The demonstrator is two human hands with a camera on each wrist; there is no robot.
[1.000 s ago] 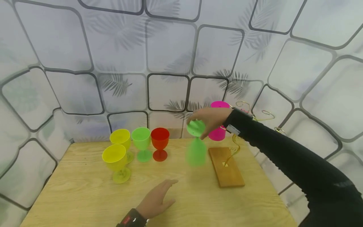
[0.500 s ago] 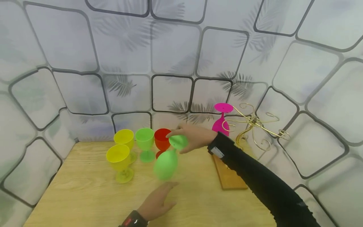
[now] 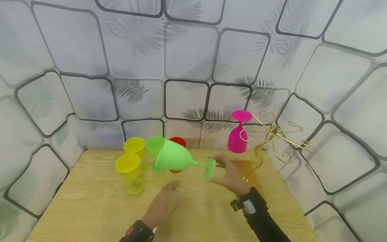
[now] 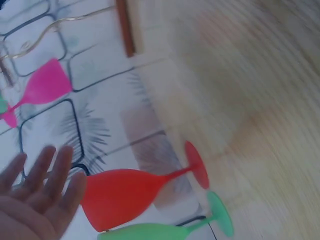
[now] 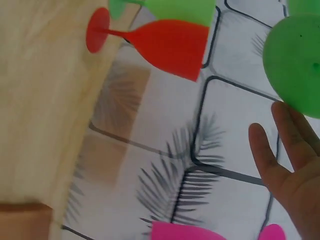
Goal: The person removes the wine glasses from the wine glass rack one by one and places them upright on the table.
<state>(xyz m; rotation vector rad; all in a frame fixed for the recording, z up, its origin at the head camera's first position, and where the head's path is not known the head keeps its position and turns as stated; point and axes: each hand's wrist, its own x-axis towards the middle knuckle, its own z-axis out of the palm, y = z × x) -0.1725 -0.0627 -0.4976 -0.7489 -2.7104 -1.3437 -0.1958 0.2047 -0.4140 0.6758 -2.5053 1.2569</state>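
By its round base, my right hand (image 3: 228,176) holds a green goblet (image 3: 175,156) above the table. The goblet lies sideways in the air, its bowl pointing left. In the right wrist view, the fingertips meet the edge of the green base (image 5: 295,65). My left hand (image 3: 161,205), slightly blurred, is below the bowl and apart from it, with its fingers extended and nothing in them. Behind the held goblet stand a red goblet (image 4: 125,195) and another green goblet (image 3: 155,144), both partly hidden in the head view.
Two yellow goblets (image 3: 128,167) stand upright at the left. At the right, a gold wire rack (image 3: 273,131) rises from a wooden base (image 3: 257,183). A pink goblet (image 3: 237,139) hangs upside down from one of its arms. A patterned wall covering (image 3: 187,50) surrounds the table (image 3: 90,201).
My right hand has brought the green goblet away from the rack to the left, then turned it from upside down to sideways. My left hand has shifted slightly.
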